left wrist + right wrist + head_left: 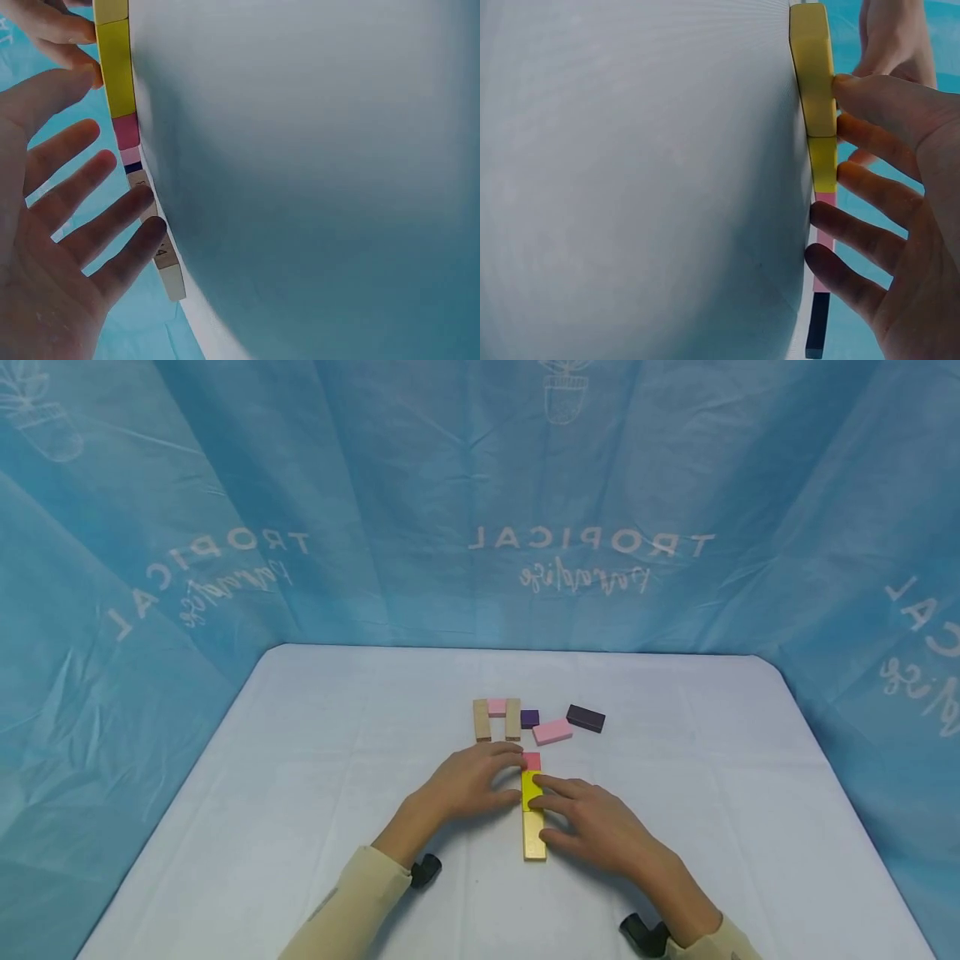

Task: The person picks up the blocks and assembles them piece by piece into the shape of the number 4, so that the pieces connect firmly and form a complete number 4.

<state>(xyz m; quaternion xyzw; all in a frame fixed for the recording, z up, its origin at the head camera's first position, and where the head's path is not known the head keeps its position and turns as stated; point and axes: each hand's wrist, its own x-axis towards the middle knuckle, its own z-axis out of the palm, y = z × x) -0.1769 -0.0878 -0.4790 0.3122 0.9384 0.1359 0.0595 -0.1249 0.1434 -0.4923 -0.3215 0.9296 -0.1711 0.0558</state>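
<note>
Three blocks lie end to end in a straight column: a dark pink block (532, 761) at the far end, a bright yellow block (531, 792) in the middle and a pale yellow block (535, 839) nearest the wearer. My left hand (468, 781) is on the column's left, fingers spread and extended, its fingertips right by the pink block and its thumb tip at the bright yellow one. From the other side my right hand (596, 825) rests its fingertips on the bright yellow block, its thumb at the pale yellow block's edge. Neither hand's fingers wrap around a block.
Beyond the hands, two wooden blocks (482, 720) stand apart with a pink block (497, 707) between them. A dark purple block (529, 719), a light pink block (552, 732) and a black block (586, 718) lie to the right. Blue curtains (420, 510) surround the white table (337, 710).
</note>
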